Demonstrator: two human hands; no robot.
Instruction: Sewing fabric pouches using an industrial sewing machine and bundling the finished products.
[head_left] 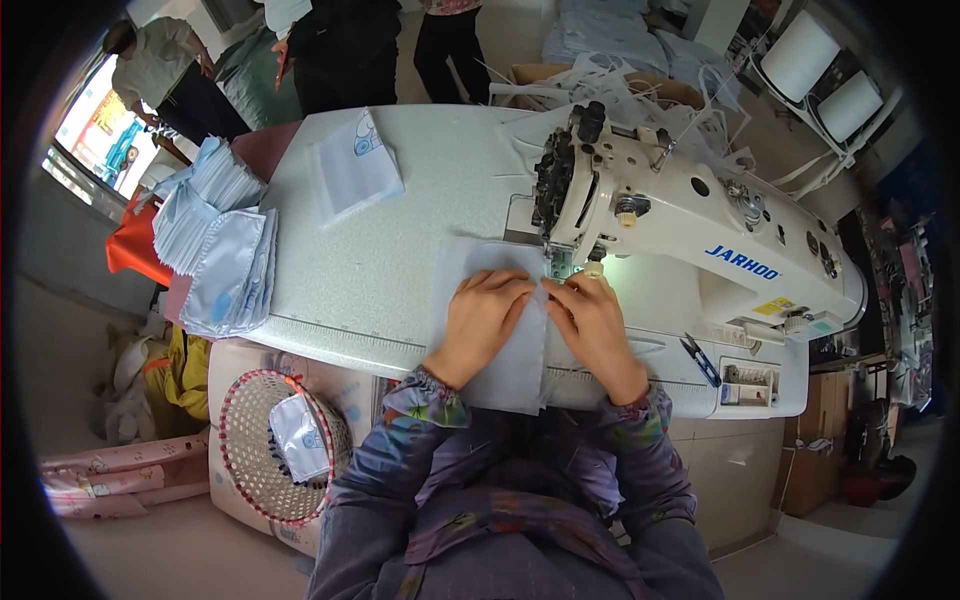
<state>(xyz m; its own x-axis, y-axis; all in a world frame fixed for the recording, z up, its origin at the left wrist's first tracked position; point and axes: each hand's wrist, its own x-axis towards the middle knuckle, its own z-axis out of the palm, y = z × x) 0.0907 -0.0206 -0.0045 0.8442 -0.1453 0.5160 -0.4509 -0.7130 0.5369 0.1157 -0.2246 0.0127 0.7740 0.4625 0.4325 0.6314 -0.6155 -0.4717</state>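
Note:
A pale, thin rectangular piece of fabric (512, 385) lies on the sewing table in front of me, its far end by the needle area of a white sewing machine (690, 195). Over its middle rests my left hand (485, 318), fingers bent together and closed on the cloth near its right edge. My right hand (590, 322) pinches that same right edge with thumb and forefinger, just below the presser foot. The fingertips of both hands nearly meet. Exactly how the cloth sits between the fingers is partly hidden.
Stacked white cloth pieces (225, 270) lie at the table's left, and a printed piece (358, 165) lies farther back. Thread snips (701, 360) rest beside a small parts tray (748, 383) on the right. A woven basket (230, 440) stands lower left. Several people stand beyond the table.

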